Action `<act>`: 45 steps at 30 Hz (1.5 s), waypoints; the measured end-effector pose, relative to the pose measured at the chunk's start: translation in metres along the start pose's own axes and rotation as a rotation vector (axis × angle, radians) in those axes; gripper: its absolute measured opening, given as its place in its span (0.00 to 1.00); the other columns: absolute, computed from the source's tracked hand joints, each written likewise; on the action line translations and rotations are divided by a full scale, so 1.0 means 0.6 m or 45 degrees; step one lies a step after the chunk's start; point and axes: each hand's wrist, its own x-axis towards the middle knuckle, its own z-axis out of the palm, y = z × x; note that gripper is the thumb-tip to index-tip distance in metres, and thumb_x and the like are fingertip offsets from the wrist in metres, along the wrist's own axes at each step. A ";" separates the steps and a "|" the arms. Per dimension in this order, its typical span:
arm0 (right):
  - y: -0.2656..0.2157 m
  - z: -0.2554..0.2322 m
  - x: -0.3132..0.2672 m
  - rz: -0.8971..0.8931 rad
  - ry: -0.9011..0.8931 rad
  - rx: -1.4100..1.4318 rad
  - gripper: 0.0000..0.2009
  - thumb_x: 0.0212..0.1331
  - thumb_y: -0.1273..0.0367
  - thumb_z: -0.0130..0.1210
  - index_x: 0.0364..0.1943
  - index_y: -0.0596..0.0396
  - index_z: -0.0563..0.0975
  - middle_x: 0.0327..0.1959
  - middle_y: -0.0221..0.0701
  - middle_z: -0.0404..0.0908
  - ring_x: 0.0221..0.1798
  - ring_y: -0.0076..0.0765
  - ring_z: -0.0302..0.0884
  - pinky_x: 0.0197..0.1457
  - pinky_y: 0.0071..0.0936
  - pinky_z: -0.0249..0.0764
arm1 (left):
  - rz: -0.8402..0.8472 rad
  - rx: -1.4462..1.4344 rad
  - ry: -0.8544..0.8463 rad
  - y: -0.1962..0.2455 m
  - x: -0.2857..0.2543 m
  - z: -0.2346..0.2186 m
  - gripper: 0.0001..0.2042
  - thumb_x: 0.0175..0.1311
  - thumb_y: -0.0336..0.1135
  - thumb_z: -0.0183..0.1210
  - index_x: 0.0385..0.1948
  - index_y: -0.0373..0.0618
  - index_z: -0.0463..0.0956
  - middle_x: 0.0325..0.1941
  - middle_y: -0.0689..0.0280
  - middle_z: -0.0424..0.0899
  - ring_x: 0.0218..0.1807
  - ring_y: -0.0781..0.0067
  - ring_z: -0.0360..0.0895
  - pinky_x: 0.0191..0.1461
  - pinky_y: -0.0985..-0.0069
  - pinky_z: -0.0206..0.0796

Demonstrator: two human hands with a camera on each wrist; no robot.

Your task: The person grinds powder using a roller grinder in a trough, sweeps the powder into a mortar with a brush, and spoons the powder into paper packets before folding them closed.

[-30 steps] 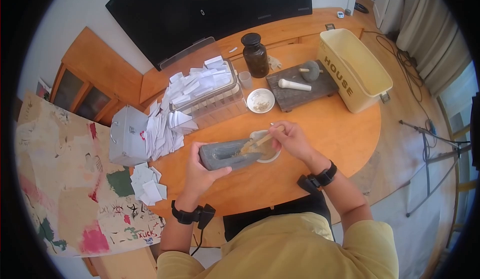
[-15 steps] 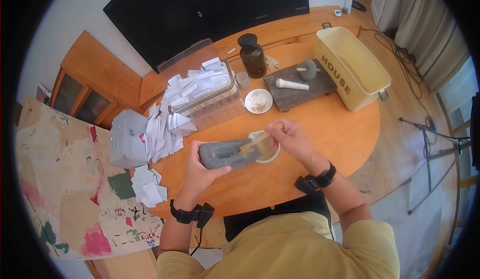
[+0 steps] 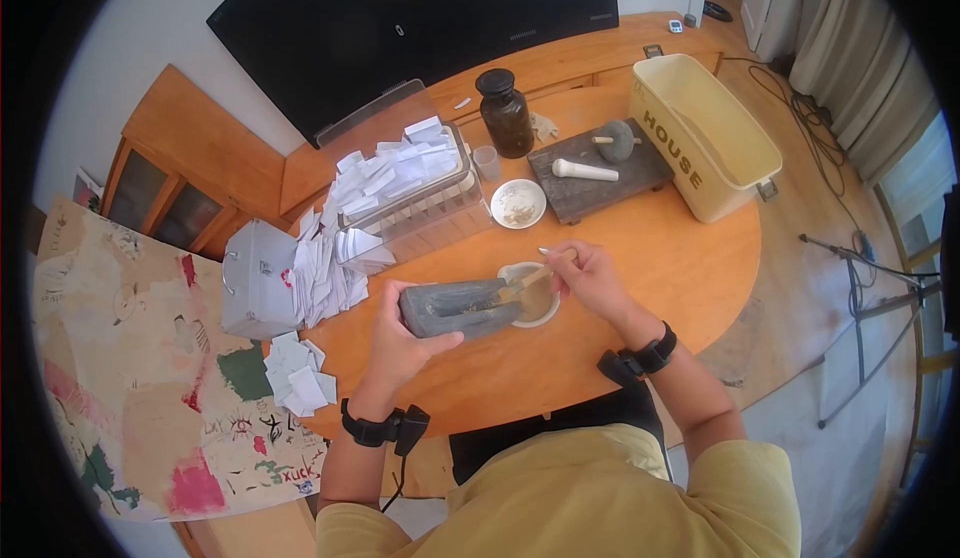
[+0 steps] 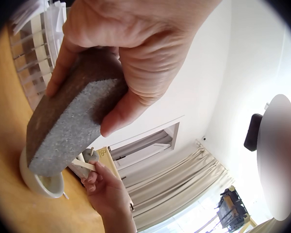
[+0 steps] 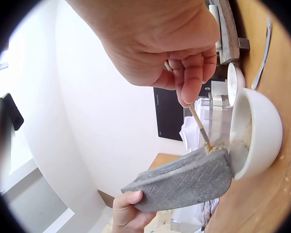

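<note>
My left hand (image 3: 400, 340) grips the far end of a grey stone grinding trough (image 3: 450, 310), thumb on one side and fingers on the other. In the right wrist view the trough (image 5: 184, 182) tilts down, its lower end at the rim of a white mortar (image 5: 266, 131). With my right hand (image 3: 590, 280) I pinch a small wooden-handled brush (image 5: 198, 118). Its tip meets tan crumbs (image 5: 217, 147) at the trough's low end. Some pale powder shows inside the mortar. From the left wrist, the stone's underside (image 4: 72, 128) covers part of the bowl.
Behind the mortar are a white dish (image 3: 518, 204) with tan bits, a plastic cup (image 3: 487, 162) and a dark jar (image 3: 507, 116). A dark board (image 3: 600, 183) bears a white pestle (image 3: 585, 170) and stone wheel (image 3: 620, 141). A cream bin (image 3: 690, 148) stands right, paper slips (image 3: 400, 168) left.
My right hand has drawn the brush rightward along the trough toward the mortar. Less tan material shows in the trough's channel than a second ago. My left hand and the trough have hardly moved.
</note>
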 end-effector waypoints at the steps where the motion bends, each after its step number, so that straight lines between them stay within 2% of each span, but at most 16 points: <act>1: 0.000 -0.005 -0.001 -0.002 0.010 0.004 0.07 0.67 0.68 0.51 0.35 0.57 0.76 0.18 0.26 0.77 0.17 0.17 0.70 0.21 0.16 0.65 | 0.001 0.008 -0.002 0.000 0.000 -0.001 0.31 0.37 0.24 0.74 0.45 0.41 0.63 0.44 0.63 0.75 0.47 0.75 0.74 0.52 0.74 0.69; 4: -0.001 -0.016 -0.011 -0.042 0.039 0.017 0.07 0.67 0.68 0.51 0.36 0.58 0.76 0.20 0.26 0.78 0.19 0.15 0.70 0.22 0.15 0.66 | -0.021 -0.001 0.000 0.003 0.000 0.000 0.32 0.36 0.24 0.74 0.45 0.41 0.63 0.44 0.63 0.75 0.47 0.75 0.74 0.53 0.73 0.69; 7: 0.019 -0.023 -0.029 -0.198 0.003 -0.131 0.06 0.64 0.70 0.54 0.38 0.58 0.77 0.21 0.30 0.79 0.20 0.23 0.73 0.24 0.20 0.69 | -0.037 -0.011 0.001 0.006 0.001 0.001 0.32 0.36 0.24 0.74 0.45 0.41 0.63 0.44 0.63 0.75 0.47 0.74 0.74 0.53 0.73 0.69; 10: 0.017 -0.029 -0.057 -0.984 -0.010 -0.886 0.07 0.58 0.73 0.57 0.41 0.56 0.79 0.22 0.33 0.80 0.22 0.35 0.75 0.30 0.27 0.72 | -0.026 0.011 0.006 0.006 0.002 0.002 0.32 0.36 0.24 0.74 0.45 0.41 0.63 0.44 0.63 0.75 0.47 0.74 0.74 0.53 0.74 0.69; 13: 0.004 -0.035 -0.088 -1.040 -0.180 -1.154 0.11 0.53 0.75 0.58 0.42 0.55 0.80 0.25 0.35 0.80 0.24 0.43 0.75 0.35 0.33 0.73 | -0.009 0.026 0.009 0.003 0.003 0.001 0.32 0.36 0.24 0.74 0.45 0.41 0.64 0.43 0.63 0.76 0.47 0.74 0.74 0.52 0.74 0.69; 16: -0.003 -0.027 -0.105 -0.981 -0.111 -1.171 0.13 0.51 0.78 0.57 0.42 0.53 0.80 0.27 0.33 0.81 0.24 0.42 0.75 0.37 0.34 0.73 | -0.004 0.067 0.013 -0.002 0.004 -0.003 0.32 0.35 0.24 0.75 0.45 0.41 0.64 0.43 0.63 0.76 0.47 0.75 0.74 0.52 0.74 0.69; 19: -0.006 -0.027 -0.102 -0.973 -0.056 -1.128 0.12 0.54 0.77 0.57 0.44 0.55 0.79 0.27 0.36 0.81 0.24 0.38 0.76 0.34 0.29 0.73 | -0.018 0.015 0.009 0.008 0.004 0.001 0.32 0.36 0.25 0.75 0.45 0.41 0.64 0.43 0.63 0.76 0.47 0.75 0.74 0.52 0.74 0.69; 22: -0.040 0.007 -0.104 -0.539 0.091 -0.568 0.09 0.61 0.73 0.55 0.45 0.58 0.77 0.25 0.34 0.81 0.23 0.28 0.77 0.31 0.21 0.71 | -0.006 0.012 0.000 0.005 0.004 0.001 0.32 0.36 0.25 0.75 0.45 0.41 0.64 0.43 0.63 0.76 0.46 0.75 0.74 0.52 0.74 0.69; 25: -0.056 0.043 -0.079 -0.249 -0.069 0.149 0.09 0.67 0.68 0.52 0.44 0.59 0.77 0.25 0.31 0.80 0.25 0.20 0.77 0.29 0.16 0.70 | -0.015 -0.030 -0.019 0.005 0.005 0.001 0.32 0.36 0.25 0.75 0.45 0.41 0.64 0.43 0.64 0.75 0.47 0.75 0.74 0.52 0.74 0.69; 28: -0.068 0.069 -0.054 -0.112 -0.219 0.344 0.09 0.68 0.66 0.50 0.43 0.58 0.76 0.25 0.28 0.80 0.26 0.18 0.76 0.30 0.15 0.71 | -0.006 0.043 -0.019 0.003 0.004 -0.001 0.32 0.36 0.25 0.75 0.45 0.42 0.64 0.44 0.64 0.75 0.47 0.75 0.74 0.52 0.75 0.69; 31: -0.078 0.086 -0.040 -0.056 -0.227 0.291 0.10 0.69 0.66 0.48 0.43 0.57 0.77 0.25 0.28 0.80 0.28 0.18 0.77 0.34 0.17 0.74 | -0.036 0.014 -0.013 0.009 0.002 0.002 0.32 0.36 0.25 0.75 0.45 0.42 0.64 0.44 0.64 0.75 0.47 0.75 0.74 0.53 0.74 0.69; 34: -0.058 0.089 -0.030 -0.001 -0.245 0.318 0.10 0.69 0.65 0.49 0.43 0.58 0.77 0.25 0.29 0.79 0.27 0.19 0.77 0.33 0.18 0.74 | -0.009 0.023 -0.012 0.005 0.002 0.001 0.32 0.36 0.25 0.75 0.45 0.42 0.64 0.44 0.64 0.75 0.48 0.75 0.74 0.53 0.74 0.69; 38: -0.031 0.081 -0.027 0.069 -0.145 0.310 0.11 0.69 0.65 0.49 0.43 0.59 0.77 0.24 0.30 0.79 0.26 0.21 0.77 0.32 0.17 0.73 | 0.006 0.005 -0.015 0.002 0.003 0.001 0.32 0.36 0.25 0.75 0.46 0.42 0.64 0.45 0.63 0.75 0.48 0.75 0.74 0.54 0.74 0.68; 43: -0.062 0.086 -0.034 -0.003 -0.161 0.503 0.11 0.69 0.65 0.49 0.41 0.60 0.77 0.24 0.30 0.79 0.26 0.21 0.77 0.31 0.18 0.73 | 0.001 0.018 -0.015 0.005 0.003 0.002 0.33 0.36 0.25 0.75 0.46 0.42 0.64 0.45 0.63 0.75 0.48 0.74 0.74 0.54 0.74 0.68; 45: -0.056 0.090 -0.033 0.046 -0.187 0.486 0.11 0.69 0.66 0.49 0.41 0.60 0.77 0.24 0.30 0.79 0.25 0.22 0.76 0.31 0.18 0.73 | -0.012 0.028 -0.009 0.003 0.002 0.002 0.33 0.35 0.25 0.75 0.46 0.42 0.64 0.45 0.63 0.75 0.48 0.74 0.73 0.54 0.74 0.68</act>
